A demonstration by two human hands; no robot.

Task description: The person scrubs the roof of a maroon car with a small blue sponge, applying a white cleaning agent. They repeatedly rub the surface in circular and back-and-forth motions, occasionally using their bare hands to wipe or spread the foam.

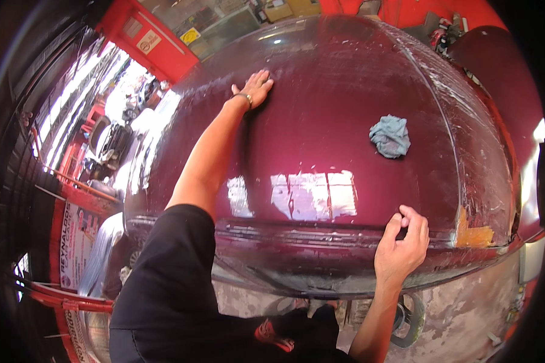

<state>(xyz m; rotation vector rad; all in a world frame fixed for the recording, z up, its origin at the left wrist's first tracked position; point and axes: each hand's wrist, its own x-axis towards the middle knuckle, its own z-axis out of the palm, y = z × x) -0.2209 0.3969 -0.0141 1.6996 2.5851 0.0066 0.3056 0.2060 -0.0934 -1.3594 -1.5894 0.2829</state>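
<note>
A glossy dark maroon car roof [321, 127] fills the middle of the view. My left arm reaches across it, and my left hand [257, 89] lies flat on the far left part of the surface, fingers stretched out. A wristband [243, 97] circles that wrist. Close to the roof's near edge is my right hand [402, 245], its fingers loosely bent and apart from the thumb, with nothing visible in it. Whether it touches the car I cannot tell. A crumpled blue-grey cloth [390, 137] rests on the roof, beyond my right hand.
Clear plastic film [466, 121] covers the car on the right, with yellowish tape [473, 230] at its near corner. A trim strip [284, 235] runs along the near roof edge. Red panels [145, 39] stand at the far left; a worn concrete floor [454, 308] lies below.
</note>
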